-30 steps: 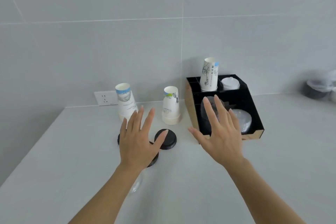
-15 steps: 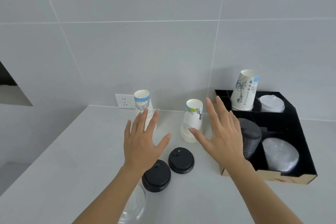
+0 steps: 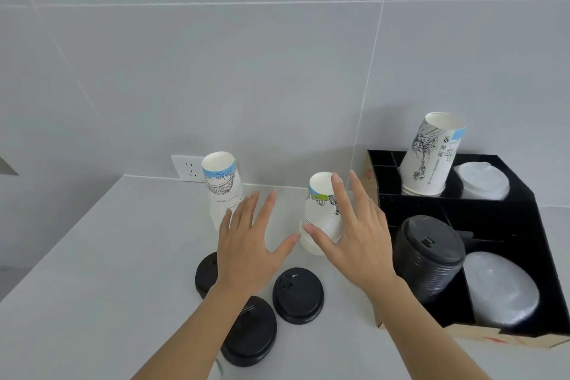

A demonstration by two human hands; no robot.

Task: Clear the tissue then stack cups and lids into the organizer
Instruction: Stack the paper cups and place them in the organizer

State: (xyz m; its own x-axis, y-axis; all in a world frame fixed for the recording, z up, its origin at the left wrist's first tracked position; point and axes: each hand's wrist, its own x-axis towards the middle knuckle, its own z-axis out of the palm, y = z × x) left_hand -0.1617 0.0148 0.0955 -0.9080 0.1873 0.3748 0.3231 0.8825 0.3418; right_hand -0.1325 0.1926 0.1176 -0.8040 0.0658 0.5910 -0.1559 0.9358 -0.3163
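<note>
Two upside-down paper cup stacks stand on the counter: a blue-banded one (image 3: 222, 185) at left and a green-banded one (image 3: 320, 213) in the middle. My left hand (image 3: 249, 244) hovers open in front of the blue-banded stack. My right hand (image 3: 354, 234) is open, its fingers beside the green-banded stack. Three black lids (image 3: 297, 295) (image 3: 251, 333) (image 3: 206, 274) lie on the counter below my hands. The black organizer (image 3: 524, 225) at right holds a tilted paper cup (image 3: 431, 154), white lids (image 3: 482, 183), a black lid stack (image 3: 430, 256) and clear lids (image 3: 501, 288). No tissue is in view.
A white wall socket (image 3: 188, 168) sits behind the blue-banded stack. Grey tiled wall rises close behind the counter. The counter's left edge drops off at the far left.
The view has moved closer and shifted left. Both hands have advanced toward the cup stacks; my right hand now reaches the green-banded stack.
</note>
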